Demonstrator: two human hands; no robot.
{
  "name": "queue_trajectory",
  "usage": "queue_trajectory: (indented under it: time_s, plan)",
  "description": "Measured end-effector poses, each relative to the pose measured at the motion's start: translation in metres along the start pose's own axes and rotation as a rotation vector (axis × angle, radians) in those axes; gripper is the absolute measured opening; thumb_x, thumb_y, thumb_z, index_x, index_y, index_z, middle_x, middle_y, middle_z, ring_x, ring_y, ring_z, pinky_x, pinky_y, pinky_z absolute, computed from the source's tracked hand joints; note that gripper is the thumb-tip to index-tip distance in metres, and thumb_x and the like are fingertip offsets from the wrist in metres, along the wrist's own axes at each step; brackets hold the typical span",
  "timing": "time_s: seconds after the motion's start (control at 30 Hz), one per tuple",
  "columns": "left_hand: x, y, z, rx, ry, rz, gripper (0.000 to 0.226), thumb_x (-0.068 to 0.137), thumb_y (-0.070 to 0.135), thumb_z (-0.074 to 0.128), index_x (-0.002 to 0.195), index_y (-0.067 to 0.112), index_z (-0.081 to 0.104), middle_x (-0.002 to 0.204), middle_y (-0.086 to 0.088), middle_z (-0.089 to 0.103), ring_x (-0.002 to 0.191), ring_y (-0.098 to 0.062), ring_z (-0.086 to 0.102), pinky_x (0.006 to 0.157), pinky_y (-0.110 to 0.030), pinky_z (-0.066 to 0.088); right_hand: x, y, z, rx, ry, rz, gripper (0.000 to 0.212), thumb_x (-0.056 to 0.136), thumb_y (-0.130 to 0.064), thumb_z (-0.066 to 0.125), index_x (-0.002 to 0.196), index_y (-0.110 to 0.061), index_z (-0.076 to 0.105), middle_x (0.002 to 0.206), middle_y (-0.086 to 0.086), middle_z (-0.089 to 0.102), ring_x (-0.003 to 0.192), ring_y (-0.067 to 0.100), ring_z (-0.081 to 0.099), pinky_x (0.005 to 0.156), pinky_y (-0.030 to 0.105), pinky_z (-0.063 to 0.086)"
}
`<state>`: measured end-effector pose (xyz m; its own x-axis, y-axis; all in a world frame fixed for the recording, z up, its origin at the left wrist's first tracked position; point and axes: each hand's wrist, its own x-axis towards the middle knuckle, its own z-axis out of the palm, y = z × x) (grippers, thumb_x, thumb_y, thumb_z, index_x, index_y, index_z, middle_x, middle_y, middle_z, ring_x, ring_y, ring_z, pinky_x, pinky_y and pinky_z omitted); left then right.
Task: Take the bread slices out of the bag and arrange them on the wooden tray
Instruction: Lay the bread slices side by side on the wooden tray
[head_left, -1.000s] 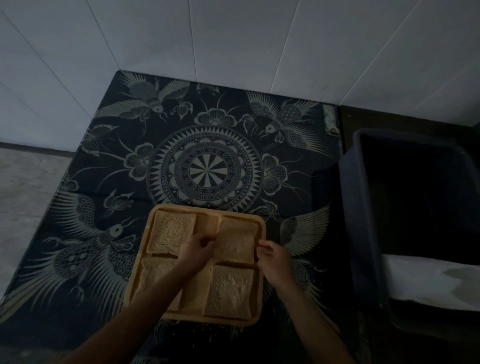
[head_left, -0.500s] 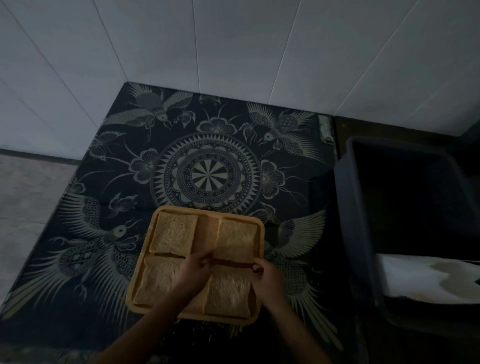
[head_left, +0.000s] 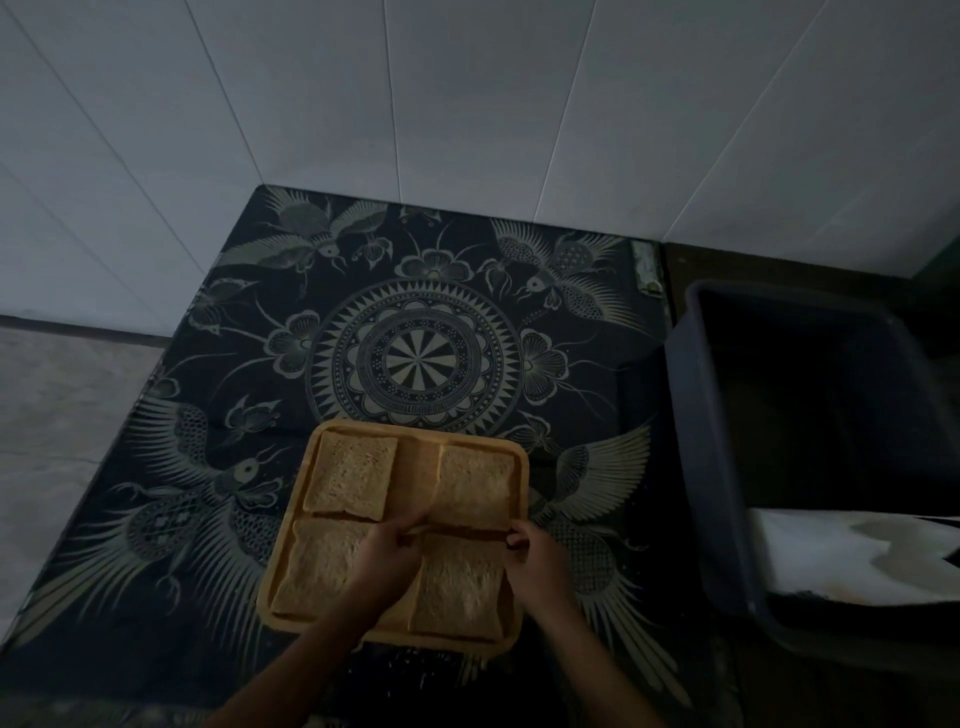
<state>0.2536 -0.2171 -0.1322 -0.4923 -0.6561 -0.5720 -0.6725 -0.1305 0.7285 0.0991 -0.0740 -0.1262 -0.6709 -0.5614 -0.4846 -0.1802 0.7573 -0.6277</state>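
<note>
A wooden tray (head_left: 522, 470) lies on the patterned cloth at the near middle. Several bread slices lie on it: one at the far left (head_left: 353, 475), one at the far right (head_left: 475, 486), one at the near left (head_left: 319, 566) and one at the near right (head_left: 460, 587). My left hand (head_left: 384, 553) pinches the near-left corner of the far-right slice. My right hand (head_left: 535, 556) pinches that slice's near-right corner by the tray's right rim. No bread bag shows in this view.
A dark cloth (head_left: 415, 358) with bird and mandala patterns covers the surface. A dark plastic bin (head_left: 696, 415) stands at the right, with a white sheet (head_left: 831, 561) inside its near end. A tiled wall (head_left: 467, 104) rises behind.
Both hands have drawn back toward me along the far-right slice to its near edge. The view has tilted so the tray sits lower in the frame.
</note>
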Motion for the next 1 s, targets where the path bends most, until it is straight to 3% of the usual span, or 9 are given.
queue_trajectory:
  time_s: [0.13, 0.2, 0.33, 0.43, 0.57, 0.67, 0.8, 0.9, 1.0]
  plan:
    - [-0.003, 0.002, 0.0, 0.015, 0.006, 0.009, 0.036, 0.096, 0.027, 0.063, 0.13, 0.036, 0.064, 0.09, 0.026, 0.064, 0.083, 0.008, 0.063, 0.063, -0.009, 0.042, 0.0, 0.001, 0.0, -0.003, -0.002, 0.0, 0.032, 0.099, -0.016, 0.062, 0.131, -0.019, 0.066, 0.104, -0.009, 0.064, 0.089, 0.005, 0.061, 0.075, 0.018, 0.047]
    - [-0.005, 0.003, 0.0, 0.013, 0.0, 0.018, 0.036, 0.096, 0.027, 0.063, 0.13, 0.036, 0.064, 0.092, 0.027, 0.063, 0.094, 0.002, 0.065, 0.07, -0.014, 0.043, 0.0, 0.002, 0.001, -0.006, 0.003, -0.005, 0.032, 0.1, -0.016, 0.061, 0.132, -0.019, 0.065, 0.107, -0.007, 0.065, 0.093, 0.008, 0.063, 0.081, 0.022, 0.049]
    - [-0.003, 0.002, -0.001, 0.018, -0.007, 0.03, 0.037, 0.095, 0.026, 0.062, 0.132, 0.035, 0.063, 0.108, 0.016, 0.066, 0.092, 0.003, 0.057, 0.078, -0.022, 0.045, 0.0, 0.002, 0.003, -0.024, 0.012, -0.017, 0.034, 0.1, -0.015, 0.06, 0.134, -0.018, 0.064, 0.115, -0.001, 0.068, 0.1, 0.012, 0.064, 0.088, 0.028, 0.053]
    - [-0.004, -0.001, -0.001, -0.011, -0.025, 0.024, 0.037, 0.094, 0.028, 0.064, 0.13, 0.038, 0.064, 0.105, 0.016, 0.071, 0.099, -0.005, 0.065, 0.085, -0.029, 0.051, 0.0, 0.002, 0.006, -0.022, 0.019, -0.001, 0.036, 0.1, -0.013, 0.06, 0.136, -0.017, 0.064, 0.117, 0.002, 0.068, 0.106, 0.016, 0.065, 0.096, 0.037, 0.055]
    - [-0.006, -0.001, -0.002, -0.048, -0.046, 0.045, 0.038, 0.094, 0.023, 0.064, 0.117, 0.053, 0.062, 0.089, 0.025, 0.075, 0.093, 0.01, 0.068, 0.077, -0.018, 0.051, 0.001, 0.001, 0.007, -0.014, 0.028, 0.006, 0.036, 0.099, -0.011, 0.06, 0.134, -0.016, 0.065, 0.117, 0.002, 0.069, 0.106, 0.016, 0.065, 0.095, 0.038, 0.056]
    - [-0.008, -0.001, -0.001, -0.046, -0.049, 0.042, 0.039, 0.094, 0.023, 0.064, 0.131, 0.038, 0.061, 0.091, 0.026, 0.072, 0.094, 0.008, 0.069, 0.07, -0.011, 0.047, 0.0, 0.002, 0.005, -0.007, 0.023, -0.008, 0.036, 0.099, -0.013, 0.061, 0.135, -0.015, 0.065, 0.117, 0.003, 0.07, 0.105, 0.016, 0.066, 0.094, 0.035, 0.056]
    - [-0.01, 0.001, -0.002, -0.05, -0.06, 0.034, 0.041, 0.095, 0.023, 0.064, 0.134, 0.035, 0.06, 0.097, 0.021, 0.072, 0.092, 0.011, 0.067, 0.068, -0.007, 0.046, -0.001, 0.001, 0.003, -0.017, 0.022, -0.016, 0.04, 0.1, -0.013, 0.06, 0.14, -0.015, 0.062, 0.121, 0.003, 0.07, 0.11, 0.016, 0.066, 0.097, 0.033, 0.054]
    - [-0.012, 0.005, -0.004, -0.055, -0.081, 0.036, 0.039, 0.095, 0.024, 0.064, 0.126, 0.047, 0.062, 0.096, 0.025, 0.075, 0.091, 0.017, 0.066, 0.062, -0.004, 0.048, -0.003, -0.001, 0.002, -0.009, 0.011, -0.009, 0.04, 0.101, -0.015, 0.059, 0.14, -0.015, 0.061, 0.122, 0.004, 0.069, 0.11, 0.017, 0.066, 0.098, 0.035, 0.054]
    - [-0.013, 0.009, -0.006, -0.056, -0.115, 0.058, 0.059, 0.095, 0.02, 0.061, 0.091, 0.079, 0.057, 0.092, 0.048, 0.066, 0.089, 0.025, 0.062, 0.058, -0.002, 0.047, -0.004, -0.002, 0.001, -0.001, 0.004, 0.006, 0.039, 0.101, -0.015, 0.06, 0.141, -0.015, 0.061, 0.122, 0.004, 0.069, 0.109, 0.017, 0.066, 0.097, 0.036, 0.055]
